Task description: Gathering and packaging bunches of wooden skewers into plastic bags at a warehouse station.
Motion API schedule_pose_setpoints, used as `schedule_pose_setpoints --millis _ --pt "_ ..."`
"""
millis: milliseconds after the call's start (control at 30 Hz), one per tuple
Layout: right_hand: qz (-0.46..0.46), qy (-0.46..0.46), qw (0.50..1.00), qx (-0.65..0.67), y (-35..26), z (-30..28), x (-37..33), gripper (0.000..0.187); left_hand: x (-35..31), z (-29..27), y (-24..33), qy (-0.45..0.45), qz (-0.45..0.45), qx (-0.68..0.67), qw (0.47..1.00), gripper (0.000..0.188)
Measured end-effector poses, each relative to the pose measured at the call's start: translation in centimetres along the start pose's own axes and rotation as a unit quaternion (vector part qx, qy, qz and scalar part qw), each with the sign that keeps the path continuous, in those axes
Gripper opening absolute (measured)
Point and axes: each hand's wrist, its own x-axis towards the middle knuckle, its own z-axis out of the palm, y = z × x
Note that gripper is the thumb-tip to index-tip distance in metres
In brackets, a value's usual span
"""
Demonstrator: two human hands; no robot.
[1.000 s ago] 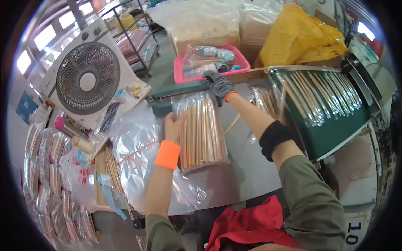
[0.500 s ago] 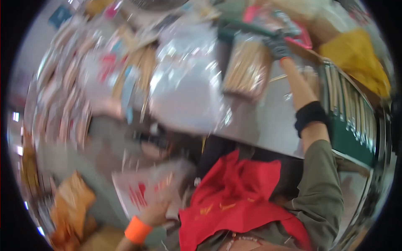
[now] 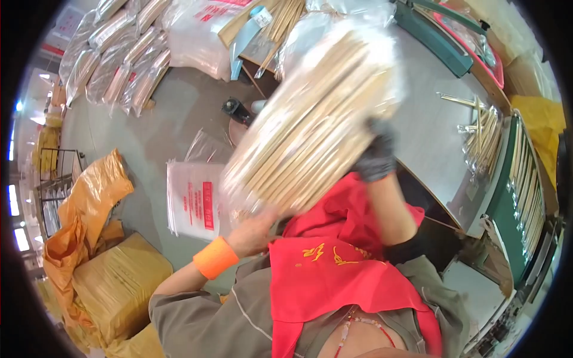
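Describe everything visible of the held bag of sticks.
The bag is clear, shiny and plastic-looking, filled with slim tan sticks lying lengthwise. Partly blurred, it slants from lower left to upper right, in front of the table. The gloved right hand grips its right side; the left hand is at its lower end, hold unclear.

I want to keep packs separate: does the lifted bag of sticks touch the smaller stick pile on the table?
Apart: the head view shows grey tabletop between the stick bag and stick pile.

Grey floor [image 3: 179, 110], bright windows [image 3: 21, 235] at left edge, grey worktable [image 3: 431, 116] at right, dark rack [image 3: 52, 197]
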Motion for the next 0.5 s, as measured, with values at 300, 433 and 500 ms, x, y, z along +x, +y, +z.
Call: schedule_pose_setpoints --millis 300,433,500 --pt "-0.231 -0.314 0.514 -0.764 9.5 4.0 2.6 0.070 -5.6 3.9 -7.0 0.133 -0.019 0.066 0.989 0.041" --pt "-0.076 -0.287 0.647 -0.702 10.5 4.6 4.3 0.086 -5.5 -0.9 -5.5 0.006 0.058 0.304 0.951 0.020" --pt "-0.079 -0.206 0.701 -0.678 11.0 4.9 2.7 0.089 -6.5 -2.2 -4.2 0.154 0.108 0.279 0.942 0.018"
